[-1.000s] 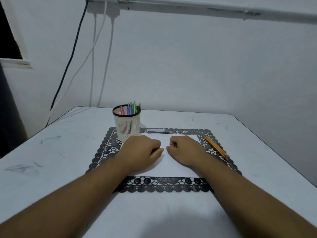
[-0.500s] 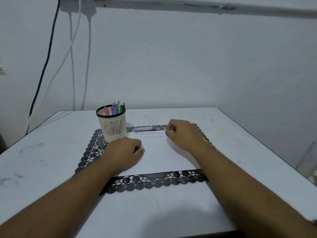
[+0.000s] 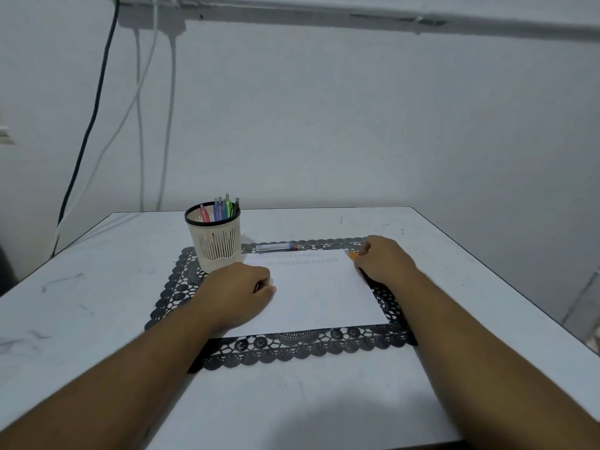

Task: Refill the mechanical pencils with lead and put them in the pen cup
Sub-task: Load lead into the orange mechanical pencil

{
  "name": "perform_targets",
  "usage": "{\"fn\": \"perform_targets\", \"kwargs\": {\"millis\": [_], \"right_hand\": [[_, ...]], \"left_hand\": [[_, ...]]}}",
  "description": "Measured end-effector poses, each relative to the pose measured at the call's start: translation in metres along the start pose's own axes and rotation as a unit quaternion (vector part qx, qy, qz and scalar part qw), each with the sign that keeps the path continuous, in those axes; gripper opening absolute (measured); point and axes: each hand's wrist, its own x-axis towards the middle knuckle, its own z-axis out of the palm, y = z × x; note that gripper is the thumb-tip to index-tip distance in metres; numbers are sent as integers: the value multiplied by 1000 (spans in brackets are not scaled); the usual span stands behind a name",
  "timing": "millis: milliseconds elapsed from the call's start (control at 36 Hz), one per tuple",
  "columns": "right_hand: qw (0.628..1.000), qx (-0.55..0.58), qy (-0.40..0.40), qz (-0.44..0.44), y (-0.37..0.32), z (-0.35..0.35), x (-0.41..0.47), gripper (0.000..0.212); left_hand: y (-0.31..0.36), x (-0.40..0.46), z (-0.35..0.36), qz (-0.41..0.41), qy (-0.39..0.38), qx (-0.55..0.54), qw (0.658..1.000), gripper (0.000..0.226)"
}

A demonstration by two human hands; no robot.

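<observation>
A cream pen cup with a black rim stands at the mat's far left corner and holds several coloured mechanical pencils. A small lead case lies on the mat's far edge, right of the cup. My right hand lies at the mat's far right with its fingers curled round an orange mechanical pencil; only the pencil's tip and a sliver of orange show. My left hand rests as a fist on the white paper, just in front of the cup, and holds nothing.
A black lace mat lies under the paper on the white table. The table's right edge drops off near my right forearm. Cables hang down the wall at the back left.
My right hand moved from the mat's middle to its far right, over the orange pencil that lay there, and curled round it. The left hand stayed a fist. My view turned right.
</observation>
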Motion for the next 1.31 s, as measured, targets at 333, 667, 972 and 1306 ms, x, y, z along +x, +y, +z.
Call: {"fn": "perform_targets", "kwargs": {"millis": [333,667,972,1306], "right_hand": [[999,-8,3,-53,-12,8,-6,14],[984,135,47,-109,-26,8,-11,30],[930,256,-126,-233,-74,32,-51,29],[909,332,-143,-208,-53,20,-34,4]], "left_hand": [[-1,0,-1,1,-11,-1,1000,33],[1,-1,-3,-4,-3,-13,1000,32],[8,7,-12,109,119,11,987,42],[-10,9,-18,23,60,-36,997,9]]}}
